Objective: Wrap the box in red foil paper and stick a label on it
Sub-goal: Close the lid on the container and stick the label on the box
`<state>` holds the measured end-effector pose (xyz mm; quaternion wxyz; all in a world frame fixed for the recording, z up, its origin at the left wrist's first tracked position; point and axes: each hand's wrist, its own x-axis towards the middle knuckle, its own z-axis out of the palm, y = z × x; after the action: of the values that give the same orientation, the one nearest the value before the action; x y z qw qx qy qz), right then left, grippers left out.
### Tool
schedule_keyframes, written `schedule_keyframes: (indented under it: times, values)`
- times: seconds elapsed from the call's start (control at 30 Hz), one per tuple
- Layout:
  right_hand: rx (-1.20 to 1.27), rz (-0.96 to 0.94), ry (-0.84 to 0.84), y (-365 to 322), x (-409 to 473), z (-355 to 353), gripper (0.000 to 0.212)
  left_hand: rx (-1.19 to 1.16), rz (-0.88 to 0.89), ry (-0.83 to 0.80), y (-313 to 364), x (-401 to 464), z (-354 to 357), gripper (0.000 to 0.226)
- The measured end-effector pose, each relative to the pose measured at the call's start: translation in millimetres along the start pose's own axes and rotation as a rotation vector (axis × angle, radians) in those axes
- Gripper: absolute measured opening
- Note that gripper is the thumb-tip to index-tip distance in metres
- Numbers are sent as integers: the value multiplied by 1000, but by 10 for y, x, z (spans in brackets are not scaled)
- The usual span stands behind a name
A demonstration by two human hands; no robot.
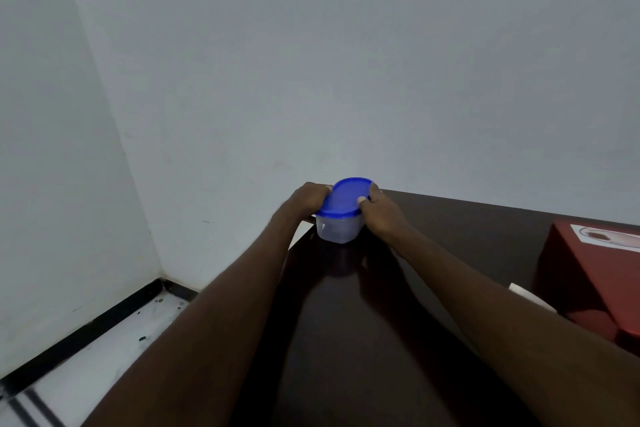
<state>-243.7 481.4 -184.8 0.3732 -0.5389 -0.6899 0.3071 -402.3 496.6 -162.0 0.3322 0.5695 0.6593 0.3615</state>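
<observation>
Hands grip a small translucent plastic container [337, 227] from both sides at the far left corner of the dark counter [450, 236]. Left hand [308, 199] curls over the left edge of the blue lid [346, 196]; its fingertips reach the rim, and the palm side is hidden. Right hand [381, 206] curls over the right edge of the same lid, with the thumb lying on the lid's near right rim. Container base rests on the counter; contents are hard to make out through the cloudy wall. Both forearms extend from the near edge of the view and cover much of the counter surface.

Red-wrapped box [595, 274] stands at the right side of the counter, well apart from the container, and is cut off by the right edge of the view. White label [609, 236] lies on its top face, also cut off; its print cannot be read. Small white object [530, 296] shows at the box's near left side, partly hidden by the right forearm. Grey wall [346, 62] fills the far side; floor [114, 350] shows at the near left.
</observation>
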Motion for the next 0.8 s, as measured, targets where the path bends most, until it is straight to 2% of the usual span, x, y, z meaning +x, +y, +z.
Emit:
schedule_keyframes:
  times: [0.13,0.23,0.33,0.43,0.5,0.57,0.67,0.77,0.8]
  values:
    - [18,1,120,11,-136,-76,24,-150,-47,-36,0,-88,-72,51]
    - [-74,-21,180,-17,-327,-314,19,-62,-14,52,42,-171,-134,56]
    - [-251,-65,241,-92,-535,-626,19,150,156,261,174,-342,-75,53]
    - [-425,-105,311,-145,-801,-1049,21,317,386,341,415,-561,138,44]
    - [-545,-124,334,-142,-998,-1359,25,367,501,309,622,-690,336,42]
    - [-711,-125,373,-84,-1272,-1683,38,392,572,246,852,-854,630,44]
    - [-973,-123,425,140,-1718,-2107,62,412,657,79,1204,-1098,1140,33]
    - [-1122,-102,568,473,-2210,-2629,84,400,753,-120,1650,-1422,1812,38]
    - [-1120,-106,614,497,-2240,-2679,89,361,736,-164,1702,-1475,1850,39]
